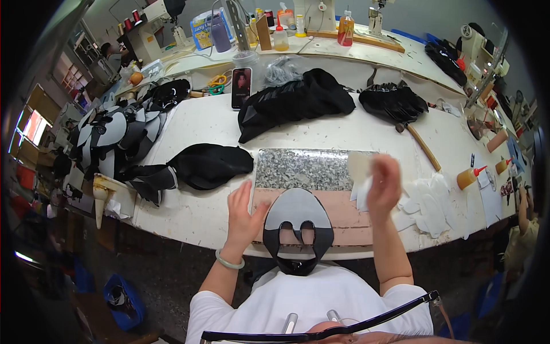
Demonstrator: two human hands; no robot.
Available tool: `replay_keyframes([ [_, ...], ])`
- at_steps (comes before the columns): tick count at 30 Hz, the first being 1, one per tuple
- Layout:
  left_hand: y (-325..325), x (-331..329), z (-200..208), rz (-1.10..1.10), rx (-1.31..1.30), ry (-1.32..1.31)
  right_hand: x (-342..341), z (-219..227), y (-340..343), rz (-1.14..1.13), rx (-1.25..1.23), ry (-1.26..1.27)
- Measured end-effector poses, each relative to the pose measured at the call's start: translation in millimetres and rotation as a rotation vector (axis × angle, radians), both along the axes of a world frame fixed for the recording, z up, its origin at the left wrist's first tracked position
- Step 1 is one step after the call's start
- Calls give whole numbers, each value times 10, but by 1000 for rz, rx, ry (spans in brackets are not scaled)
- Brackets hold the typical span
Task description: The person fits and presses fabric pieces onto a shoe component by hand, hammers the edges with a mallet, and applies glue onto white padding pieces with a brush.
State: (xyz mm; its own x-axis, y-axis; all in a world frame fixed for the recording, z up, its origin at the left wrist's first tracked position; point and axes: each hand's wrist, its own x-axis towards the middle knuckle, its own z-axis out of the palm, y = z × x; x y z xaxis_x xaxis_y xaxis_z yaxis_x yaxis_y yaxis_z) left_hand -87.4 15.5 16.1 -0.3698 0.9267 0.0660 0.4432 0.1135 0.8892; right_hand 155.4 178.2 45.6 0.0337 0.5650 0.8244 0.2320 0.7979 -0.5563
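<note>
A shoe upper [298, 209], pale grey on its rounded top and glossy black around two openings, lies at the table's near edge in front of me. Beside its left edge is my left hand [245, 213], fingers spread and nothing in them. To the right of the upper, my right hand [384, 186] is raised with bent fingers, slightly blurred. A thin cream-coloured piece [359, 167] shows at its fingertips, and the hand appears to grip it. Other thin white pieces [427, 203] are spread on the table right of that hand.
Under the upper lie a pinkish board [349, 206] and a speckled grey slab [303, 169]. Black shoe pieces [209, 166] are heaped left and behind. A phone [241, 89] stands at the back. A hammer [423, 146] and a glue bottle [467, 179] are at the right.
</note>
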Motion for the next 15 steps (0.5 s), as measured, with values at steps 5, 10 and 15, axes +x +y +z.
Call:
replay_keyframes([
  [5, 334, 168, 389, -384, -67, -1284, -389, 41, -481, 507, 319, -485],
  [10, 284, 58, 202, -312, -299, -828, -340, -94, -344, 376, -314, -248],
  [15, 300, 33, 47, -343, -413, -627, -169, -623, -294, 763, -1215, -332],
])
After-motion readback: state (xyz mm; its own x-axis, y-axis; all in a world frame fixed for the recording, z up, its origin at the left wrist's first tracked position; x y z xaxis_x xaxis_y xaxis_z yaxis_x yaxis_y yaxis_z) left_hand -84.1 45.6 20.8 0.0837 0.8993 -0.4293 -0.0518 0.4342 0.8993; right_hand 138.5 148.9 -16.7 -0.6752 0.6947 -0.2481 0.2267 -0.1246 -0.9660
